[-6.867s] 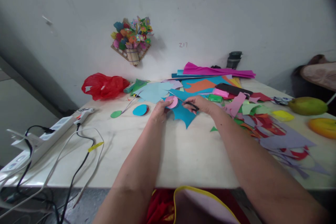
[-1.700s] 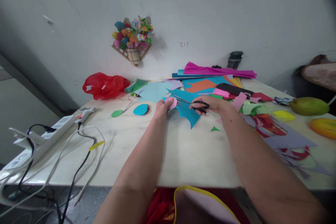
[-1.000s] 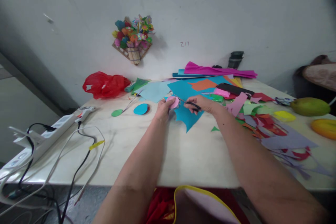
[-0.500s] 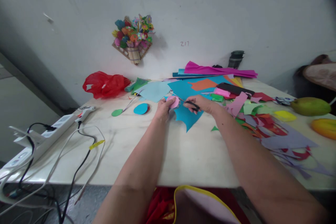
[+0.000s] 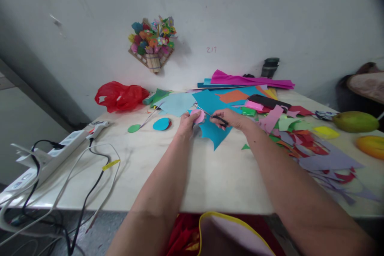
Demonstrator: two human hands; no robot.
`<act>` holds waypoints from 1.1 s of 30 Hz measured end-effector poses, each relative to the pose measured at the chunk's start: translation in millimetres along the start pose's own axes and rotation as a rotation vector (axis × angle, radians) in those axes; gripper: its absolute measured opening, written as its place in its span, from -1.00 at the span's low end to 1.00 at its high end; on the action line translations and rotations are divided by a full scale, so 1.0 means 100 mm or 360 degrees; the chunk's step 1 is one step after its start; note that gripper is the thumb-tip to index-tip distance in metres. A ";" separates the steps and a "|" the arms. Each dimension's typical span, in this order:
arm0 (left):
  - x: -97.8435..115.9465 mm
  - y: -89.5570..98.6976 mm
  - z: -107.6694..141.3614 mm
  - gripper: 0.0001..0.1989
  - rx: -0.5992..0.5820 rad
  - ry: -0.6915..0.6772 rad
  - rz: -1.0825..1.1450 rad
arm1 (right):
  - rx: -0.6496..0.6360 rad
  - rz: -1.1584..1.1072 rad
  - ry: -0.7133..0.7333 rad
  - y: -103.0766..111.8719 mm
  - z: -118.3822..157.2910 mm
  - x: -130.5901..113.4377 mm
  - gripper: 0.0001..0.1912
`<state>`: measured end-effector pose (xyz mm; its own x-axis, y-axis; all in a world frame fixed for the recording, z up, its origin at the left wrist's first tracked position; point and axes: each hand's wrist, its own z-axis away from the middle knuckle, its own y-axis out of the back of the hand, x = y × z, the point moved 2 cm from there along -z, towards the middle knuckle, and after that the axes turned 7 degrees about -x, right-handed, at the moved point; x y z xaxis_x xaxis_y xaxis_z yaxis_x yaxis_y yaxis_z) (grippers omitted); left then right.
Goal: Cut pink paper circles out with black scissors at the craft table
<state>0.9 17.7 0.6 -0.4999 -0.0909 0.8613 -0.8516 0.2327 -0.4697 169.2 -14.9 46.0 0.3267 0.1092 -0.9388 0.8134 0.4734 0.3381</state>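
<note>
A round pink paper piece (image 5: 198,116) is pinched in my left hand (image 5: 186,123), near the middle of the table. My right hand (image 5: 227,119) is closed around the dark handles of a pair of scissors (image 5: 220,120). The metal blades point left and lie at the pink piece's far edge; whether they touch it I cannot tell. Under and behind both hands lies a jagged blue sheet (image 5: 216,138). Left of my left hand are a blue paper disc (image 5: 161,124), with red showing beneath it, and a green paper disc (image 5: 133,128).
Coloured paper scraps (image 5: 324,154) spread over the right side, near a phone (image 5: 269,102) and a green mango-like fruit (image 5: 355,121). A red plastic bag (image 5: 121,97) lies back left. A power strip (image 5: 57,155) with cables runs along the left edge of the table (image 5: 144,186).
Hardly anything differs. The view has shifted very slightly; both hands, the pink piece and the scissors keep nearly the same positions.
</note>
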 end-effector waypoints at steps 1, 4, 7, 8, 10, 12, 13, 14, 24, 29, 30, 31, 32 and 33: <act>0.00 0.00 0.00 -0.67 0.0008 -0.0001 0.0002 | -0.0005 -0.0002 0.0005 0.01 -0.01 0.02 -0.75; -0.01 0.02 -0.02 -0.66 0.0017 0.0010 -0.0012 | -0.0021 -0.0010 0.0012 0.03 -0.04 0.06 -0.77; -0.01 0.02 -0.03 -0.65 0.0001 0.0021 -0.0013 | -0.0019 -0.0022 0.0013 0.04 -0.05 0.08 -0.85; -0.01 0.02 -0.03 -0.65 -0.0002 0.0025 -0.0010 | -0.0013 -0.0017 0.0011 0.04 -0.05 0.09 -0.87; 0.00 0.02 -0.02 -0.64 0.0007 0.0038 -0.0004 | -0.0010 -0.0015 0.0004 0.04 -0.05 0.09 -0.91; 0.01 0.02 -0.02 -0.64 0.0036 0.0049 -0.0005 | -0.0018 -0.0021 0.0005 0.04 -0.05 0.09 -0.93; 0.01 0.02 -0.02 -0.63 0.0045 0.0052 -0.0004 | -0.0023 -0.0023 0.0008 0.04 -0.05 0.09 -0.94; 0.02 0.02 -0.02 -0.64 0.0045 0.0052 -0.0001 | -0.0027 -0.0021 0.0011 0.04 -0.04 0.09 -0.94; 0.02 0.06 -0.03 -0.69 -0.0054 0.0062 -0.0097 | -0.0039 -0.0002 -0.0011 0.04 -0.02 0.07 -0.95; 0.01 0.07 -0.04 -0.69 -0.0073 0.0054 -0.0118 | -0.0030 0.0033 -0.0015 0.03 -0.02 0.05 -0.94; 0.00 0.07 -0.04 -0.69 -0.0076 0.0049 -0.0125 | -0.0024 0.0039 -0.0013 0.02 -0.02 0.05 -0.93; 0.00 0.07 -0.04 -0.69 -0.0082 0.0043 -0.0132 | -0.0021 0.0043 -0.0013 0.02 -0.02 0.05 -0.93; 0.01 0.07 -0.04 -0.69 -0.0090 0.0039 -0.0135 | -0.0017 0.0044 -0.0012 0.02 -0.02 0.05 -0.93; 0.01 0.06 -0.04 -0.70 -0.0097 0.0036 -0.0137 | -0.0015 0.0040 -0.0012 0.02 -0.02 0.05 -0.93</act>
<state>-4.3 22.8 -0.7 -0.4208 -0.0917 0.9025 -0.8798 0.2835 -0.3815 171.6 -11.9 42.1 0.3506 0.1146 -0.9295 0.8003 0.4788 0.3609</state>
